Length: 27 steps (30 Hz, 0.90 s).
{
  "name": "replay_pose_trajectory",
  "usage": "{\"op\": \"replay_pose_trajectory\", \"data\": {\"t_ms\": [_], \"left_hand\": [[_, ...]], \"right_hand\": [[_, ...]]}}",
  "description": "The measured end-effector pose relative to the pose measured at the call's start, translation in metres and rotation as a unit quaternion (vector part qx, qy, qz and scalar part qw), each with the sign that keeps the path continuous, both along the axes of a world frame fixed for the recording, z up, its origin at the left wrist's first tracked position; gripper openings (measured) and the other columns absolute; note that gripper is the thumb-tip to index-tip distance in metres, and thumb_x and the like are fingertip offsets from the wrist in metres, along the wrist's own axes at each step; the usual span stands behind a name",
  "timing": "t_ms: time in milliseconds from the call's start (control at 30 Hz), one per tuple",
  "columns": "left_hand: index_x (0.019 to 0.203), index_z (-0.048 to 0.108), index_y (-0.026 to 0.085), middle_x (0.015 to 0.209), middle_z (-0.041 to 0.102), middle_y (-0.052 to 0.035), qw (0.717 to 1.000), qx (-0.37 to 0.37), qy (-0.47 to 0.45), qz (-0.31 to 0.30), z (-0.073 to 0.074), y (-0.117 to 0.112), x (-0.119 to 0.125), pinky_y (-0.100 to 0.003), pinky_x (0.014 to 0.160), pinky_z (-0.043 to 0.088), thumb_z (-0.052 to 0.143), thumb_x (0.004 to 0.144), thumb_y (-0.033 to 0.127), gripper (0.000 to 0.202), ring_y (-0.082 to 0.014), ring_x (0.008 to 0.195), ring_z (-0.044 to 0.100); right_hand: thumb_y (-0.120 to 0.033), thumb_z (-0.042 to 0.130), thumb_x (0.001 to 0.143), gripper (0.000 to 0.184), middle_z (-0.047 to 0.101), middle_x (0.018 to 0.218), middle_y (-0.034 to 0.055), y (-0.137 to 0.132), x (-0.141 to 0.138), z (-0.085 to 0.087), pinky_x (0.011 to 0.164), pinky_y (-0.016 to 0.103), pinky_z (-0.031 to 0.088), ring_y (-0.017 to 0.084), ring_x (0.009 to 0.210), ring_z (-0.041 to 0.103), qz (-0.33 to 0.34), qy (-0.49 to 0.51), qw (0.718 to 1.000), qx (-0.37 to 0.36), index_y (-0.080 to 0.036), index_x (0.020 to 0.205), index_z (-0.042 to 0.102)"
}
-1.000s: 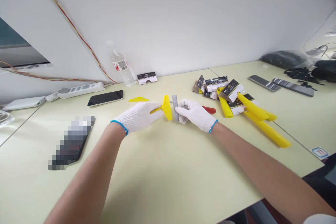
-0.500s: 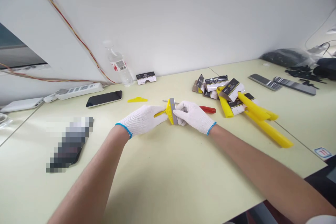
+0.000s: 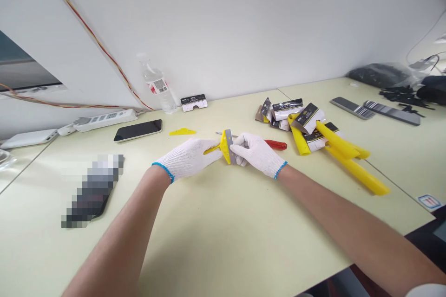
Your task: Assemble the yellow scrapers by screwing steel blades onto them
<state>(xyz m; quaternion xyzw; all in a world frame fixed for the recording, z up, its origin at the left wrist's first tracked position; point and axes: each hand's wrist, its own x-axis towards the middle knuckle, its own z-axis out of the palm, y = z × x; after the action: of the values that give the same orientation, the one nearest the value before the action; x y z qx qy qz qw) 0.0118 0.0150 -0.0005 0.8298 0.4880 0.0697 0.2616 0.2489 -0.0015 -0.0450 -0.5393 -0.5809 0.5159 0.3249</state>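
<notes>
My left hand (image 3: 188,160), in a white knit glove with a blue cuff, grips the handle of a small yellow plastic scraper (image 3: 223,148). My right hand (image 3: 256,154), gloved the same way, pinches a flat steel blade (image 3: 229,146) against the scraper's head. The hands nearly meet around it, and the fingers hide part of the blade's lower end. Just behind my right hand, a red-handled screwdriver (image 3: 276,145) lies on the pale table (image 3: 223,222), its thin shaft passing behind the blade.
Packaged blades (image 3: 289,116) and long yellow scraper handles (image 3: 355,171) lie heaped at right. A yellow plastic piece (image 3: 182,132), phone (image 3: 138,130), power strip (image 3: 106,119) and water bottle (image 3: 158,89) sit farther left. A pixelated object (image 3: 92,190) lies near my left forearm.
The steel blade has moved from beside the yellow scraper's head to lying against it. My hands have drawn closer together, and the scraper has tilted.
</notes>
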Motion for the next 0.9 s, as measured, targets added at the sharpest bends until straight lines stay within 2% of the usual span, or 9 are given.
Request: {"op": "replay_pose_trajectory", "data": {"t_ms": [133,300,633,900], "left_hand": [[0.087,0.054,0.022,0.075,0.055,0.0013,1.000,-0.029,-0.002,-0.005,0.0016,-0.0009,0.0003,-0.031,0.059,0.031,0.046,0.105,0.059,0.042,-0.0149,0.064,0.042],[0.085,0.048,0.022,0.075,0.051,0.0016,1.000,-0.025,-0.006,-0.005,-0.0011,0.0000,-0.0012,-0.031,0.060,0.030,0.047,0.104,0.060,0.042,-0.0143,0.065,0.040],[0.085,0.056,0.023,0.075,0.056,-0.0005,1.000,-0.017,0.004,-0.013,-0.0016,0.0021,-0.0005,-0.030,0.062,0.034,0.047,0.102,0.061,0.043,-0.0159,0.063,0.045],[0.100,0.074,0.025,0.080,0.066,-0.0023,0.999,-0.029,-0.005,-0.013,0.0027,0.0009,0.0011,-0.031,0.063,0.039,0.048,0.101,0.061,0.044,-0.0186,0.067,0.053]], "right_hand": [[-0.026,0.066,0.107,0.016,0.071,0.078,0.0045,-0.0002,0.0002,0.0006,0.058,0.017,0.057,0.011,0.066,0.067,0.002,0.006,1.000,-0.004,-0.014,0.101,0.058],[-0.026,0.065,0.107,0.014,0.072,0.079,0.0050,0.0002,0.0020,-0.0015,0.060,0.018,0.058,0.011,0.066,0.068,0.008,0.020,1.000,0.003,-0.014,0.103,0.059],[-0.026,0.065,0.106,0.016,0.072,0.079,0.0053,-0.0004,0.0013,-0.0017,0.060,0.018,0.057,0.012,0.067,0.068,0.016,0.007,1.000,0.017,-0.014,0.098,0.057],[-0.028,0.066,0.103,0.016,0.075,0.087,0.0078,0.0026,0.0023,-0.0083,0.060,0.019,0.056,0.013,0.070,0.070,0.018,-0.004,1.000,0.025,-0.015,0.100,0.058]]}}
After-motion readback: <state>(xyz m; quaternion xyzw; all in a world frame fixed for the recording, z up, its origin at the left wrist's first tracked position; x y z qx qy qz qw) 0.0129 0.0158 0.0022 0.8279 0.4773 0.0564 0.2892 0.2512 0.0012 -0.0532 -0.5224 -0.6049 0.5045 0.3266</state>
